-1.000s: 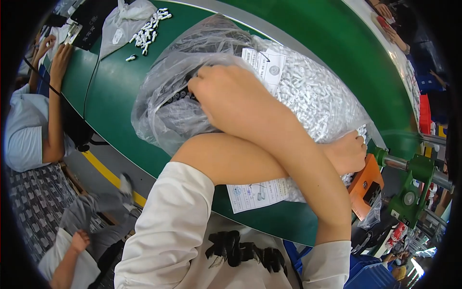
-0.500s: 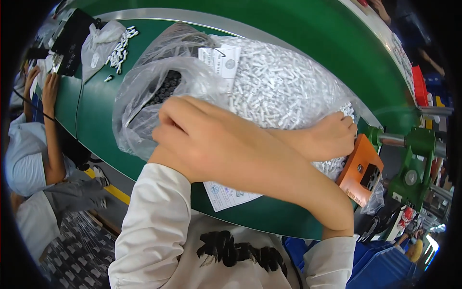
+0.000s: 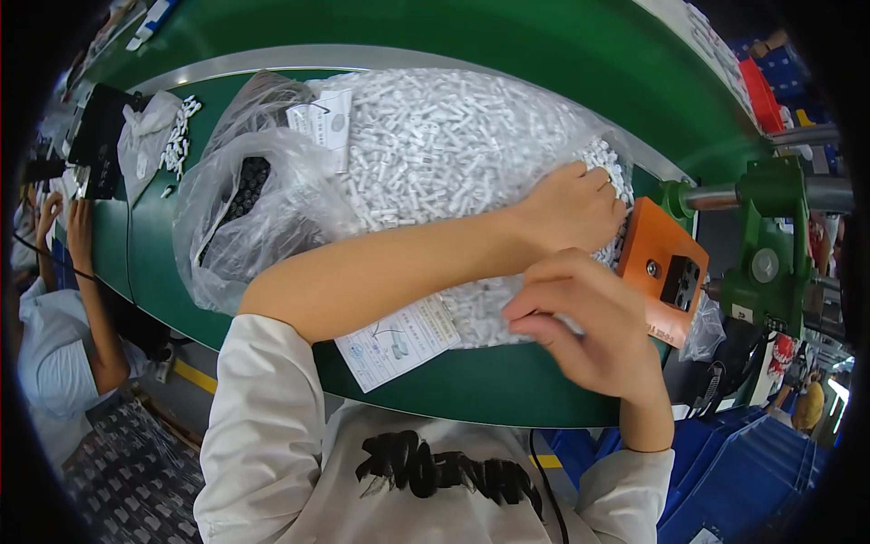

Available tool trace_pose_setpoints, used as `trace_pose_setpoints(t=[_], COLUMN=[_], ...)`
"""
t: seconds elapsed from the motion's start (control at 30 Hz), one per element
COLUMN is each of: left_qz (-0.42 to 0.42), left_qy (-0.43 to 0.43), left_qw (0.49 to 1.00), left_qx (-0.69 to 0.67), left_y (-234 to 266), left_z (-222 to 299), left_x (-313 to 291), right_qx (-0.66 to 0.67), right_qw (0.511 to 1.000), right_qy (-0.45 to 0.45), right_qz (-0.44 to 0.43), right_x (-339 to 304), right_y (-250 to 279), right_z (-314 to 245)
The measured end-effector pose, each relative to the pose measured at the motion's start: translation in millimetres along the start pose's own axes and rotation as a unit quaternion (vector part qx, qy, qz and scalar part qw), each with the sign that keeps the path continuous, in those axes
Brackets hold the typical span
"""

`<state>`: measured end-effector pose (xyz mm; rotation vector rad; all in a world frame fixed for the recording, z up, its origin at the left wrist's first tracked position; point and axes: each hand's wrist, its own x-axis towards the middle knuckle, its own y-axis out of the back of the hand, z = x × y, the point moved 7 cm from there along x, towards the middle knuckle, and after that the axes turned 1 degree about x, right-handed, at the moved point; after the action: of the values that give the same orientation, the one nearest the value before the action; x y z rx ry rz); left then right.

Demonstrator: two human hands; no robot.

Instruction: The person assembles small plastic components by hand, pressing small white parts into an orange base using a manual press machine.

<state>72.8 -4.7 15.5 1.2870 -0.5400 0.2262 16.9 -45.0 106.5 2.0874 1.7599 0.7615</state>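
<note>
My left arm reaches across a clear plastic bag full of small white plastic pieces. My left hand is at the bag's right end, its fingers curled down beside loose white pieces; its fingertips are hidden. My right hand hovers over the near right part of the bag, thumb and fingers drawn together in a pinch. What lies between them, if anything, does not show. Left of the white pieces, an open plastic bag holds black round-ended pieces.
An orange block with a black fixture stands right of my hands, beside a green machine. A printed paper slip lies at the near edge. At far left are more white pieces and a co-worker's arm.
My right hand has drawn back from the bag of black pieces to the right, uncrossing from above my left arm. My left hand remains at the white pieces. The view has shifted somewhat.
</note>
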Motion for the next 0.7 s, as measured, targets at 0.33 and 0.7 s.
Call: trace_pose_setpoints(t=[0.33,0.7], left_qz=[0.023,0.005], left_qy=[-0.006,-0.022], left_qw=[0.999,0.999], left_qx=[-0.046,-0.042], left_y=[9,12], left_z=[-1,5], left_x=[0,5], right_qx=[-0.052,-0.099], right_qw=[0.992,0.974], right_qy=[0.002,-0.006], right_qz=[0.117,0.202], right_x=[-37,-74], right_y=[50,56], right_z=[29,51])
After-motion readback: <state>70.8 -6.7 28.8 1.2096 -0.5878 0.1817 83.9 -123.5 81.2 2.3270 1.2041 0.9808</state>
